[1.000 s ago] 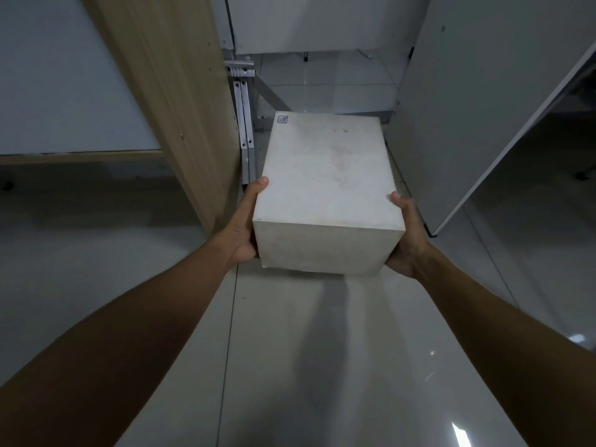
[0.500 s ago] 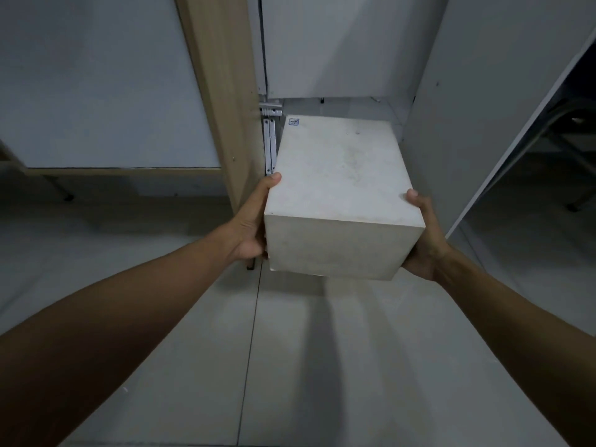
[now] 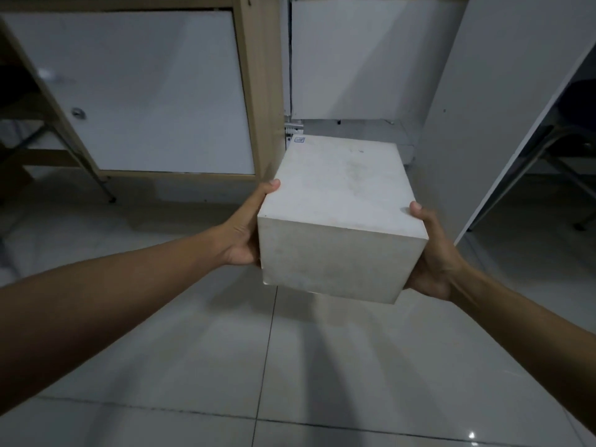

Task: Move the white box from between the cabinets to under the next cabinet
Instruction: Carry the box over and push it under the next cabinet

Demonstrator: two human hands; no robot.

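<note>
White box (image 3: 342, 201) clamped in both hands' grip, raised off floor between wood-framed cabinet (image 3: 258, 91) and white cabinet (image 3: 477, 108).

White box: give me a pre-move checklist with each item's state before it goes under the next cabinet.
1. Left hand on the white box: ok, clasping its left side.
2. Right hand on box: ok, clasping its right side.
3. Box off the tiled floor: ok, shadow shows beneath it.
4. Box clear of the wooden cabinet and white panel: ok.
5. Space under the next cabinet free: cannot tell.
6. Box weight: cannot tell.
</note>
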